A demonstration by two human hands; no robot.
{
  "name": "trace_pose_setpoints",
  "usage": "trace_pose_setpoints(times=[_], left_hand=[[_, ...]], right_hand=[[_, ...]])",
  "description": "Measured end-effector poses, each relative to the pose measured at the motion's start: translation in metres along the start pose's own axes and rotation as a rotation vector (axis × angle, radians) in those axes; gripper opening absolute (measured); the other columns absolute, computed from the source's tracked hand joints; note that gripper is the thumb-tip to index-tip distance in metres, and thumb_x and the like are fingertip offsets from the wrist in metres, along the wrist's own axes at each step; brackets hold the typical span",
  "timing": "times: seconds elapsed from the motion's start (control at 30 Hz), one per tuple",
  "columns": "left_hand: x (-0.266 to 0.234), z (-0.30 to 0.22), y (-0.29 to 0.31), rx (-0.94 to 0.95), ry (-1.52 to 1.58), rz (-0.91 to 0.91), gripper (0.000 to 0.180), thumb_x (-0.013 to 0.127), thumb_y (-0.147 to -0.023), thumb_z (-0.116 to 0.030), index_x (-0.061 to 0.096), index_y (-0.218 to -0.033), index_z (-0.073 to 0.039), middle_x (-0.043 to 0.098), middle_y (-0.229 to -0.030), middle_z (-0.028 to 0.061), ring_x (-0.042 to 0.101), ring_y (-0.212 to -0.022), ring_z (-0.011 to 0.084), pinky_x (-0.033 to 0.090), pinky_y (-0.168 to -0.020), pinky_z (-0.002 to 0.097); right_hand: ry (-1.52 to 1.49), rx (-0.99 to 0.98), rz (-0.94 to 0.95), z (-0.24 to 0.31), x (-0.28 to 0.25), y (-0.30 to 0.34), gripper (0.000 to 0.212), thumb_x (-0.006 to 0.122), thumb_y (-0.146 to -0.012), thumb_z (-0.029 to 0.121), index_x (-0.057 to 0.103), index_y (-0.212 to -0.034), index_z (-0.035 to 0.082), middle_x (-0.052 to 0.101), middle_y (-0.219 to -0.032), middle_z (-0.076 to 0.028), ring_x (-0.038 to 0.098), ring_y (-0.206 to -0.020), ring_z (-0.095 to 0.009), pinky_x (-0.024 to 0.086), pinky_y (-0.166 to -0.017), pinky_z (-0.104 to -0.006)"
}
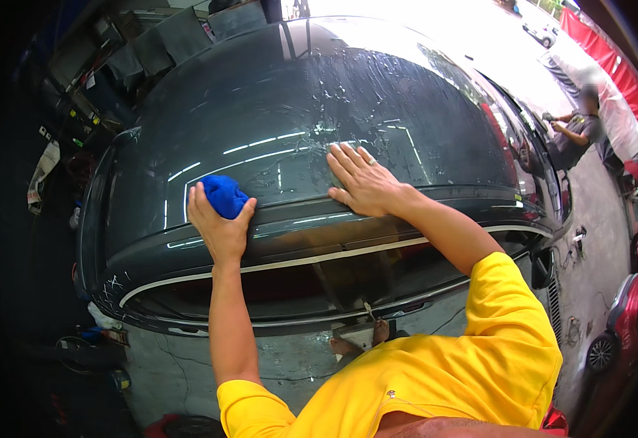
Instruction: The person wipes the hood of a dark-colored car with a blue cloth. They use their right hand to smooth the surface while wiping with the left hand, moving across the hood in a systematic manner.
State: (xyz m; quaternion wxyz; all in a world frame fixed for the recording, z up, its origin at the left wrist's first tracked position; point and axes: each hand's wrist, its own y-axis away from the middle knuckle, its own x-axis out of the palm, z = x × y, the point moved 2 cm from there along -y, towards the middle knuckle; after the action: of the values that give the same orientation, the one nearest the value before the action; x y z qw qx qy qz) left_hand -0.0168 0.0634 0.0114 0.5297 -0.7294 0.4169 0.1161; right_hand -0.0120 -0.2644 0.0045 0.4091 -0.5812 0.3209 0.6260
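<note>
My left hand (215, 231) is closed round a bunched blue cloth (224, 197) and presses it to the dark car roof (246, 102), near the roof's side edge. To the right of it, my right hand (365, 182) lies palm down on the same roof with its fingers stretched out. A ring shows on one of its fingers. Whether anything lies under that palm is hidden. Wet streaks and droplets (341, 95) cover the middle and far part of the roof, beyond my right hand. Bright light lines reflect in the paint.
Below the roof edge run the car's side windows (290, 285). My feet stand on a pale step (359, 337) beside the car. On the far right another person (585, 131) stands by the car, and a red car (634, 310) is parked. Dark shelving and clutter (93, 95) stand at left.
</note>
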Motion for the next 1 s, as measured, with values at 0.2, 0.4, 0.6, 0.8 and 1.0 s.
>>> trace_pose_setpoints(times=[0.2,0.4,0.6,0.8,1.0], left_hand=[[-0.007,0.014,-0.025,0.146,0.103,0.250,0.111,0.097,-0.068,-0.036,0.037,-0.157,-0.009,0.046,-0.157,0.0207,0.046,-0.143,0.0425,0.045,-0.114,0.0514],[-0.006,0.023,-0.016,0.122,0.050,0.197,0.111,0.097,-0.065,-0.042,0.040,-0.154,-0.010,0.048,-0.155,0.0215,0.051,-0.138,0.0444,0.049,-0.109,0.0524],[-0.009,0.032,-0.019,0.207,0.121,0.194,0.111,0.098,-0.061,-0.045,0.044,-0.150,-0.008,0.050,-0.151,0.0252,0.056,-0.130,0.0476,0.052,-0.104,0.0541],[-0.003,0.036,-0.020,0.177,0.103,0.157,0.108,0.096,-0.063,-0.046,0.044,-0.151,-0.010,0.050,-0.152,0.0219,0.057,-0.128,0.0474,0.052,-0.103,0.0549],[-0.003,0.030,-0.021,0.141,0.085,0.134,0.107,0.097,-0.065,-0.038,0.043,-0.152,-0.009,0.051,-0.153,0.0202,0.057,-0.129,0.0437,0.053,-0.101,0.0522]], right_hand=[[0.032,-0.019,0.065,0.001,-0.007,-0.044,0.082,0.028,-0.111,0.055,0.017,-0.164,-0.007,0.014,-0.173,-0.027,0.007,-0.163,-0.038,0.010,-0.133,-0.0484],[0.010,0.136,0.024,-0.066,-0.014,-0.230,0.085,0.029,-0.110,0.057,0.023,-0.160,-0.011,0.020,-0.170,-0.031,0.015,-0.160,-0.043,0.016,-0.131,-0.0507],[-0.019,0.418,0.006,-0.160,-0.014,-0.394,0.084,0.024,-0.108,0.063,0.026,-0.165,0.002,0.023,-0.173,-0.020,0.018,-0.162,-0.034,0.017,-0.131,-0.0485],[0.064,0.302,0.058,-0.123,-0.013,-0.369,0.082,0.024,-0.110,0.059,0.031,-0.161,-0.004,0.024,-0.170,-0.027,0.019,-0.160,-0.039,0.017,-0.131,-0.0487],[0.068,-0.010,0.150,0.002,-0.015,-0.172,0.085,0.018,-0.111,0.058,0.011,-0.165,-0.007,0.009,-0.174,-0.027,0.003,-0.163,-0.039,0.006,-0.133,-0.0473]])
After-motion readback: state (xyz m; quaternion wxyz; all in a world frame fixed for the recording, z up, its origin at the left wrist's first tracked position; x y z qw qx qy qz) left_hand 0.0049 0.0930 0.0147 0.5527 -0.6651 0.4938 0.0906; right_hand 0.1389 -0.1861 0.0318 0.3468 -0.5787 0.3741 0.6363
